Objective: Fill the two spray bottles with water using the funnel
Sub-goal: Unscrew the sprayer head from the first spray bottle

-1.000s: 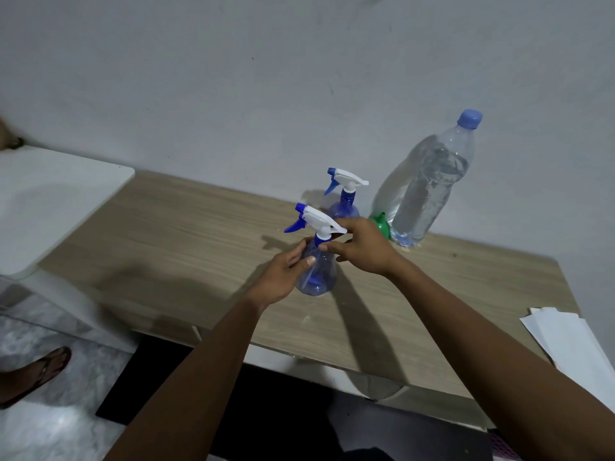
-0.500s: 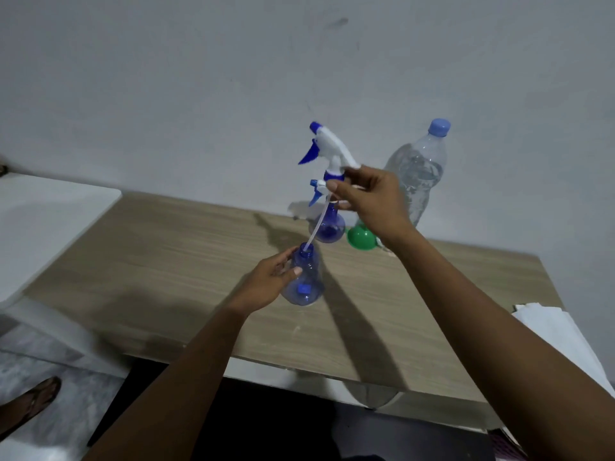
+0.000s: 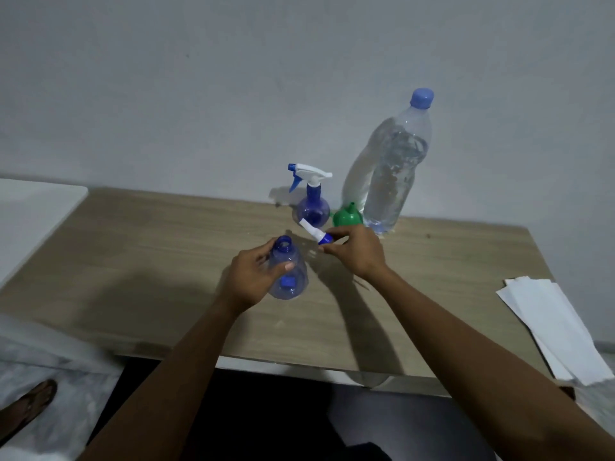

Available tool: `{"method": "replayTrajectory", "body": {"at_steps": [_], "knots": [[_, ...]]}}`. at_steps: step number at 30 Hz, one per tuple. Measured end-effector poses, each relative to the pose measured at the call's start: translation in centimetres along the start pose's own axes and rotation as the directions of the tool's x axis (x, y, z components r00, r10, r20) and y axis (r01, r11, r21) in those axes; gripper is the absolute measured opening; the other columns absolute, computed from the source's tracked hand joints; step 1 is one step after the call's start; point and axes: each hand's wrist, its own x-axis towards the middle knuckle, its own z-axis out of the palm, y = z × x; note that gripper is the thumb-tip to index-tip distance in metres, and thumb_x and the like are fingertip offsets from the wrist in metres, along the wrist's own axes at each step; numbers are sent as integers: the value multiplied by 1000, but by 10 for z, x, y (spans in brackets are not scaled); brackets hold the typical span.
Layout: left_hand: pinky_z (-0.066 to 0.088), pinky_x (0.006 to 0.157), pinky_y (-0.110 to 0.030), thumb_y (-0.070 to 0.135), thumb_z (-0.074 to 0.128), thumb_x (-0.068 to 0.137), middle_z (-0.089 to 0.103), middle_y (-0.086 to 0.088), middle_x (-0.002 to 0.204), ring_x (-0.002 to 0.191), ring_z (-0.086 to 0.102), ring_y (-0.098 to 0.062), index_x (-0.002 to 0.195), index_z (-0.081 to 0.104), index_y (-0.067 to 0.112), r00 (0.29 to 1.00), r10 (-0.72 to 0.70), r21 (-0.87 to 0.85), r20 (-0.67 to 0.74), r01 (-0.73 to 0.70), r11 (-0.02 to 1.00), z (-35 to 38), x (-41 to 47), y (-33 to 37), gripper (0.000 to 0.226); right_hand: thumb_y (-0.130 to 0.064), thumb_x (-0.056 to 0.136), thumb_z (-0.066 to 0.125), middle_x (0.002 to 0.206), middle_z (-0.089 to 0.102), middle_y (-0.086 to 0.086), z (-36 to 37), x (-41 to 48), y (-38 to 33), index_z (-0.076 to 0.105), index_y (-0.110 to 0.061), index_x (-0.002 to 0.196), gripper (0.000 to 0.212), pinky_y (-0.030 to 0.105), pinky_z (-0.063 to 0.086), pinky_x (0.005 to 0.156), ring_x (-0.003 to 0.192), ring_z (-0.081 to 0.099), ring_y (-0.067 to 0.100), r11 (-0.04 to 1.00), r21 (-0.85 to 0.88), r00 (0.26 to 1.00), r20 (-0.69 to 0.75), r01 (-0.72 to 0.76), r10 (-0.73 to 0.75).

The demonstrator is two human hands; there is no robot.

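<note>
My left hand (image 3: pixel 254 276) grips a round blue spray bottle (image 3: pixel 292 277) that stands on the wooden table (image 3: pixel 133 261) with its neck open. My right hand (image 3: pixel 356 252) holds that bottle's white and blue spray head (image 3: pixel 314 235) low over the table, just right of the open bottle. A second blue spray bottle (image 3: pixel 312 201), with its spray head on, stands by the wall. Next to it sits a green funnel (image 3: pixel 347 217), upside down. A tall clear water bottle (image 3: pixel 396 168) with a blue cap stands right of the funnel.
White paper sheets (image 3: pixel 559 331) lie at the table's right edge. A white surface (image 3: pixel 30 221) adjoins the table on the left. A sandalled foot (image 3: pixel 28 405) is on the floor at the lower left.
My right hand lifted the spray head out of the near bottle, then brought it down low beside that bottle. My left hand kept its grip on the bottle.
</note>
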Motion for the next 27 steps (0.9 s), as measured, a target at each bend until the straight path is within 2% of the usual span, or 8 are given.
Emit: {"method": "replayTrajectory", "body": {"at_steps": [4, 8, 13, 17, 20, 22, 25, 27], "knots": [[50, 104, -44, 35, 83, 70, 75, 8, 113, 111, 68, -13, 122, 68, 30, 1000, 22, 57, -5, -21, 998, -13, -6, -1, 54, -43, 76, 81, 94, 78, -9, 27, 2, 4, 79, -36, 103, 27, 35, 54, 76, 87, 69, 19, 997, -78, 997, 75, -11, 17], [53, 99, -47, 41, 79, 67, 76, 14, 105, 104, 70, -12, 107, 68, 54, 1000, 15, 150, -6, -14, 989, -24, -9, 3, 44, -45, 71, 78, 88, 76, -4, 51, 9, -9, 78, -35, 102, 32, 36, 55, 73, 81, 67, 24, 995, -99, 993, 119, -3, 14], [56, 93, -37, 39, 78, 66, 76, 15, 102, 94, 68, 4, 125, 67, 25, 1000, -3, 179, -31, 9, 984, -28, -14, 5, 61, -35, 68, 75, 81, 75, -1, 76, 25, -27, 79, -31, 93, 26, 34, 55, 69, 77, 67, 26, 991, -136, 983, 183, 14, 11], [53, 100, -47, 40, 81, 62, 75, 9, 112, 109, 69, -9, 125, 65, 27, 998, -42, 119, -46, 47, 992, -33, -13, 3, 67, -35, 70, 74, 76, 74, -6, 95, 35, -27, 78, -34, 83, 14, 36, 59, 70, 72, 69, 20, 988, -153, 974, 224, 8, 27], [53, 100, -47, 40, 82, 60, 75, 10, 112, 110, 68, -7, 120, 60, 43, 997, -46, 123, -54, 52, 991, -35, -11, 2, 63, -35, 72, 77, 82, 76, -7, 100, 37, -20, 79, -35, 91, 19, 33, 56, 71, 78, 70, 18, 992, -124, 971, 239, 8, 22], [53, 99, -47, 40, 82, 60, 75, 11, 110, 109, 69, -8, 114, 61, 46, 997, -47, 122, -53, 53, 991, -35, -10, 2, 58, -31, 73, 80, 81, 76, -7, 98, 38, -16, 80, -31, 95, 22, 32, 55, 72, 80, 71, 18, 996, -89, 973, 232, 7, 14], [54, 99, -47, 36, 83, 60, 76, 12, 107, 107, 70, -10, 113, 70, 34, 998, -58, 81, -33, 60, 995, -37, -10, 2, 55, -26, 75, 83, 81, 72, -10, 91, 39, -9, 80, -26, 102, 27, 31, 54, 76, 82, 71, 16, 1000, -1, 974, 226, -12, 12], [54, 100, -45, 31, 86, 60, 75, 9, 110, 108, 69, -10, 121, 70, 20, 997, -72, 61, -25, 74, 995, -39, -7, 2, 64, -27, 77, 83, 83, 74, -8, 84, 42, -2, 80, -24, 102, 25, 33, 56, 78, 82, 71, 17, 997, 64, 990, 141, -31, 22]]}}
